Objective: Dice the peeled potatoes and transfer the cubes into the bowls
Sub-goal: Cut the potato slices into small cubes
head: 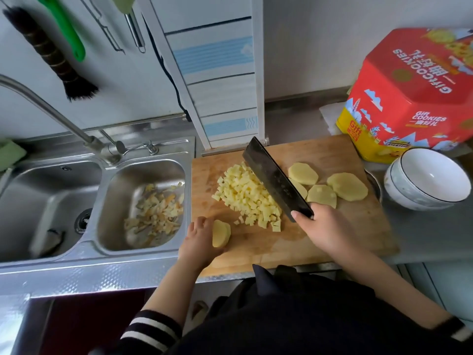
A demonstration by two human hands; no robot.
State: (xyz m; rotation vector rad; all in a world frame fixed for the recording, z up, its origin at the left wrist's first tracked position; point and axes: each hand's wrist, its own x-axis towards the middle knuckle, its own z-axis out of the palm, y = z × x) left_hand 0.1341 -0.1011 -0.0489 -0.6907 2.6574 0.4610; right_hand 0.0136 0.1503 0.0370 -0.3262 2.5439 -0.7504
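A heap of small potato cubes lies in the middle of the wooden cutting board. My right hand grips the handle of a dark cleaver, whose blade stands against the right side of the heap. To the right of the blade lie several flat potato slices. My left hand holds a piece of peeled potato at the board's near left corner. Two stacked white bowls stand off the board's right end, and the top one holds nothing.
A steel double sink lies left of the board, its small basin holding potato peelings. A tap arches over it. A red and yellow cookie tin stands behind the bowls. Brushes and utensils hang on the wall.
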